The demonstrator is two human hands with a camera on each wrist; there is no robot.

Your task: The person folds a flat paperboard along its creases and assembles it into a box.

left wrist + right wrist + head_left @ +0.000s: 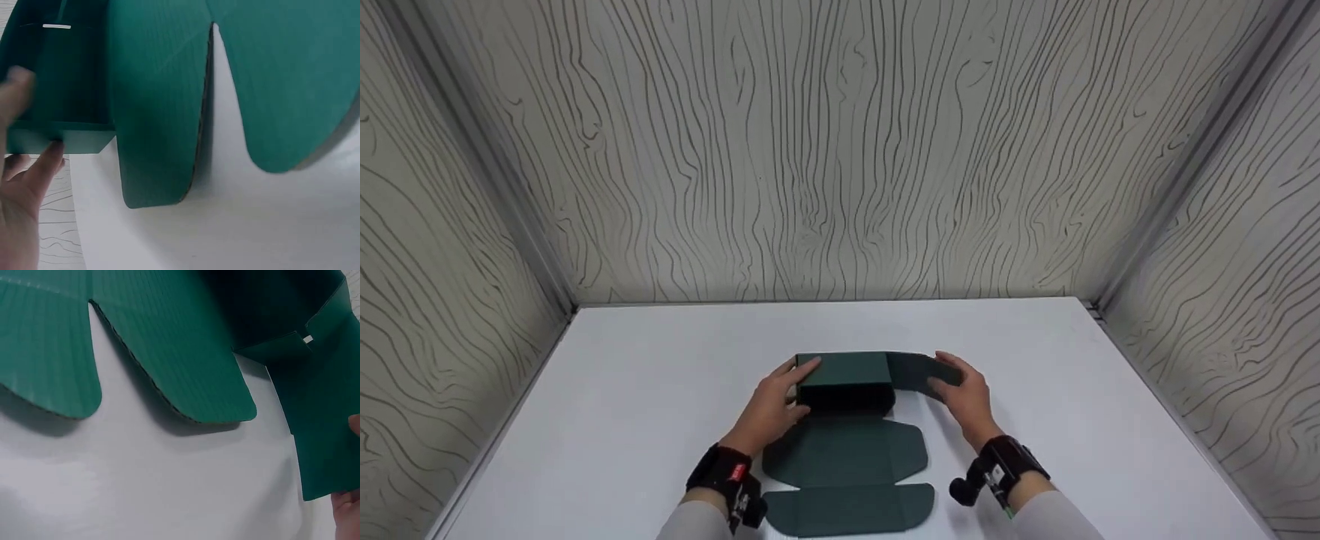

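Note:
A green cardboard box (844, 369), partly folded, stands on the white table with its opening toward me. My left hand (769, 405) grips its left end; in the left wrist view the blurred thumb is at the opening and the fingers (48, 163) lie against the outer side wall. My right hand (969, 397) pinches the outer end of a side flap (911, 371), which sticks out to the right of the box. In the right wrist view this flap (326, 439) is unfolded, and only part of the hand (346, 512) shows at the edge.
The lid panel (847, 450) lies spread toward me with rounded side tabs, and a narrower front flap (847, 511) continues from it. The white table (660, 375) extends around the box. Wood-grain patterned walls (840, 187) enclose the back and sides.

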